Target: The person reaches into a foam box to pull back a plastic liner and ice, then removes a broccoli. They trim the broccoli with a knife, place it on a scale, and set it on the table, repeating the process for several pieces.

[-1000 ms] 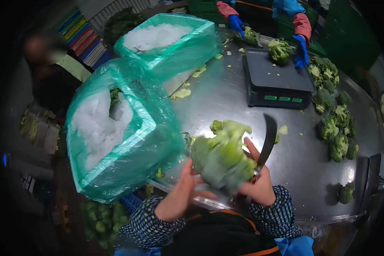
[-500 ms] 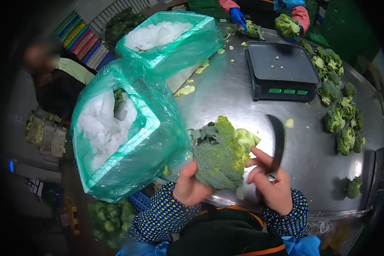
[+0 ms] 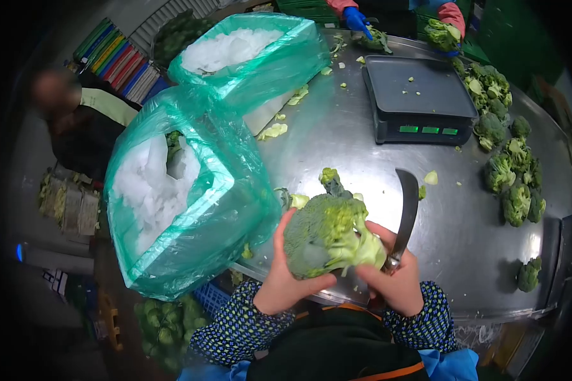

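Observation:
A large broccoli head [image 3: 318, 232] is held above the steel table, its pale cut stems turned toward my right hand. My left hand [image 3: 285, 276] cups it from the left and below, thumb along the lower edge. In my right hand [image 3: 395, 279] is a knife [image 3: 408, 213] with a dark curved blade pointing up and away. The fingers of that hand also touch the broccoli's stem side. Just beyond the head shows a small floret [image 3: 330, 179], with leaf scraps near it.
Two green plastic bags [image 3: 235, 222] of ice stand at the left. A scale [image 3: 419, 95] sits at the back, with several broccoli heads [image 3: 515, 162] along the right. Across the table, a person's blue-gloved hand [image 3: 357, 22] is at a broccoli. Another person [image 3: 89, 120] is at the left.
The broccoli has been turned, bringing its pale stems round to the lower right. My right hand has closed in against it with the knife still held.

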Tool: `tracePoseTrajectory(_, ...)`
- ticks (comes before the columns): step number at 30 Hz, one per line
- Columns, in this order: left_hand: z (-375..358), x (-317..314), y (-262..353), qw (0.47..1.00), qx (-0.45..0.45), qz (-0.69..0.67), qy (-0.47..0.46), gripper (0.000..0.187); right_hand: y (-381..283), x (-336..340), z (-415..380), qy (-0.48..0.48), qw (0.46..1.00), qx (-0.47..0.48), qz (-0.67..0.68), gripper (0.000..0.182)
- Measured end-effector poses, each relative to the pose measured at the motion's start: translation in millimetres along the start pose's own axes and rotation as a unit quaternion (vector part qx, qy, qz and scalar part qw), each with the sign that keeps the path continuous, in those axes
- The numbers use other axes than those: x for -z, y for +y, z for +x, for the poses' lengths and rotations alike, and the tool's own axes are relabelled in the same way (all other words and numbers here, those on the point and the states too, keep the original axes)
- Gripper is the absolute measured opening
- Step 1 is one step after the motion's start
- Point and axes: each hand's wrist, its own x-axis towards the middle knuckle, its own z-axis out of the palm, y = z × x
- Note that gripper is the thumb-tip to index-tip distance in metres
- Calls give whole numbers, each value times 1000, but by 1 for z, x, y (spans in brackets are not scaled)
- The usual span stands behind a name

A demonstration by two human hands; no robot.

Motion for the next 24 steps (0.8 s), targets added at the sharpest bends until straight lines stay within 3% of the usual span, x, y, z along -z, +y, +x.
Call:
tracePoseTrajectory(2, 2, 10, -6, 995, -23, 92, 19, 104, 10, -2, -3, -42, 994, 97, -4, 62)
tracePoseTrajectory(6, 1, 15, 1, 982, -93, 164, 0, 103, -7, 14, -8, -66, 986, 62, -140, 59)
tracePoseTrajectory(9, 1, 17, 4, 995, -80, 57, 15, 104, 0, 26, -11, -44, 963, 136, -227, 56)
tracePoseTrajectory(10, 0, 18, 5, 995, -80, 59, 18, 104, 2, 28, -11, -48, 943, 169, -284, 55)
tracePoseTrajectory(12, 0, 17, 10, 990, -95, 102, 26, 107, 4, 25, -9, -44, 945, 175, -274, 54)
tracePoseTrajectory(14, 0, 10, 16, 985, -88, 139, 48, 111, 6, 22, -8, -23, 907, 275, -317, 58)
tracePoseTrajectory(16, -4, -2, 27, 980, -79, 170, 68, 115, -1, 7, -9, -27, 979, 127, -156, 77)
tracePoseTrajectory(18, -7, -13, 41, 895, -94, 434, 46, 121, 14, -3, 6, -38, 996, 76, 16, 84)
tracePoseTrajectory(19, -7, -15, 40, 917, -110, 383, 12, 122, 17, -4, 10, -43, 994, 28, 98, 84)
tracePoseTrajectory(20, -7, -12, 36, 918, -112, 380, 12, 122, 18, -3, 12, -41, 994, 29, 95, 84)
tracePoseTrajectory(22, -8, -3, 26, 964, -125, 235, -15, 120, 23, -1, 14, -45, 961, 28, 270, 79)
tracePoseTrajectory(24, -8, -4, 22, 972, -156, 178, -10, 111, 30, 4, 14, -58, 958, 35, 277, 76)
